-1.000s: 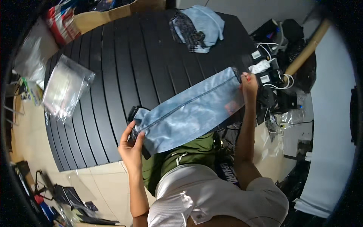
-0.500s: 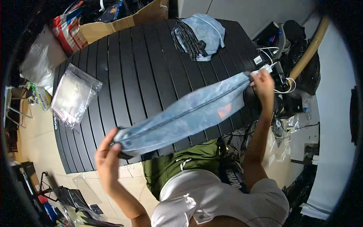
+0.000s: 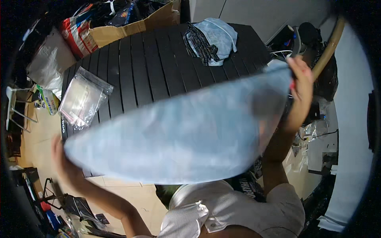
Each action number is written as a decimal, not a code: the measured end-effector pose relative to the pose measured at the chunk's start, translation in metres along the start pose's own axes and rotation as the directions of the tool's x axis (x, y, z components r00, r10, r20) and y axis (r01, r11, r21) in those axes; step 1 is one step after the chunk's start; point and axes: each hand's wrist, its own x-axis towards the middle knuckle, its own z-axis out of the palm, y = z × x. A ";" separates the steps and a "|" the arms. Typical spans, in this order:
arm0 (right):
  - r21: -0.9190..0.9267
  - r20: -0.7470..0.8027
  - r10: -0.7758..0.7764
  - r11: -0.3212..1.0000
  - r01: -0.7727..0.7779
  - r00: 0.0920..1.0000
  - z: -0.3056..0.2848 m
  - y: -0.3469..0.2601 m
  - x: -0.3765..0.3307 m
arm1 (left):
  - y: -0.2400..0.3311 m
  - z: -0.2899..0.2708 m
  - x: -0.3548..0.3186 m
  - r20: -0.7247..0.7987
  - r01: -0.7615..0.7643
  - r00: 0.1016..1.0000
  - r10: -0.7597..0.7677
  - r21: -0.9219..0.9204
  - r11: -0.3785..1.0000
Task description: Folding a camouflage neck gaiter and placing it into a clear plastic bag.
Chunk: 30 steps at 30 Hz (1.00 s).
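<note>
One pale blue cloth (image 3: 178, 135), blurred, stretched wide above the black slatted table (image 3: 151, 67). Gripped at its far corner by the right hand (image 3: 301, 77), at its near corner by the left hand (image 3: 63, 158) (fingers mostly hidden behind the fabric). Beyond: one folded clothes pile (image 3: 210, 37), one stack of clear plastic bags (image 3: 81, 99), one cardboard box (image 3: 135, 23).

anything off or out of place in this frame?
Nothing looks damaged or spilled. The light blue cloth is motion-blurred, stretched in the air between the left hand and right hand above the black slatted table. The clear plastic bags overhang the table's left edge slightly. The folded clothes lie in a loose pile.
</note>
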 end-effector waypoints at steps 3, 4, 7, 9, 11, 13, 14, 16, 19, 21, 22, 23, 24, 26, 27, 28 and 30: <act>-0.256 0.051 0.176 0.954 -0.158 0.983 0.013 0.074 0.033 | -0.049 0.081 0.041 0.320 0.250 0.900 -0.295 0.175 0.952; -0.379 -0.009 0.267 0.891 -0.250 0.964 0.021 0.082 0.032 | -0.069 0.091 0.049 0.363 0.248 0.880 -0.306 0.199 0.948; -0.654 -0.068 0.329 0.698 -0.291 0.942 0.006 0.162 0.037 | -0.128 0.084 0.054 0.270 0.431 0.817 -0.509 0.300 0.851; -0.917 -0.012 -0.091 0.399 0.025 0.996 -0.014 0.205 0.023 | -0.150 0.082 0.046 0.322 0.366 0.822 -0.469 0.332 0.869; -0.941 -0.079 -0.137 0.336 -0.028 0.987 -0.013 0.215 0.005 | -0.147 0.077 0.035 0.296 0.350 0.838 -0.458 0.351 0.868; -0.957 -0.146 -0.192 0.274 -0.089 0.971 -0.010 0.219 -0.008 | -0.140 0.077 0.025 0.239 0.274 0.896 -0.374 0.367 0.889; -0.988 -0.136 -0.235 0.103 -0.115 0.962 -0.008 0.217 -0.012 | -0.136 0.074 0.020 0.260 0.246 0.903 -0.343 0.343 0.906; -0.985 -0.140 -0.278 -0.058 -0.162 0.950 -0.008 0.220 -0.017 | -0.126 0.071 0.009 0.258 0.247 0.894 -0.366 0.398 0.884; -0.986 -0.165 -0.335 0.048 -0.158 0.928 -0.010 0.228 -0.017 | -0.126 0.061 -0.007 0.235 0.269 0.884 -0.405 0.452 0.850; -0.981 -0.177 -0.267 0.125 -0.148 0.947 -0.012 0.225 -0.013 | -0.125 0.051 -0.019 0.262 0.310 0.852 -0.453 0.444 0.841; -0.984 -0.172 -0.257 0.084 -0.156 0.951 -0.014 0.222 -0.012 | -0.118 0.051 -0.027 0.243 0.345 0.841 -0.483 0.446 0.826; -0.986 -0.169 -0.250 0.043 -0.164 0.953 -0.012 0.219 -0.010 | -0.115 0.052 -0.033 0.237 0.341 0.841 -0.486 0.464 0.818; -0.987 -0.115 -0.330 -0.064 -0.144 0.937 -0.010 0.216 -0.014 | -0.115 0.049 -0.039 0.246 0.336 0.840 -0.484 0.466 0.819; -0.977 -0.008 -0.466 -0.186 -0.106 0.885 -0.003 0.202 -0.021 | -0.114 0.046 -0.047 0.217 0.334 0.852 -0.477 0.477 0.813; -0.975 0.038 -0.520 -0.205 -0.082 0.853 0.002 0.196 -0.024 | -0.112 0.045 -0.053 0.174 0.340 0.866 -0.468 0.482 0.808; -0.992 0.004 -0.511 -0.112 -0.063 0.860 0.006 0.187 -0.030 | -0.116 0.040 -0.059 0.169 0.333 0.870 -0.464 0.493 0.804; -0.998 -0.057 -0.306 0.022 -0.053 0.950 0.012 0.180 -0.044 | -0.118 0.036 -0.073 0.133 0.340 0.869 -0.476 0.538 0.771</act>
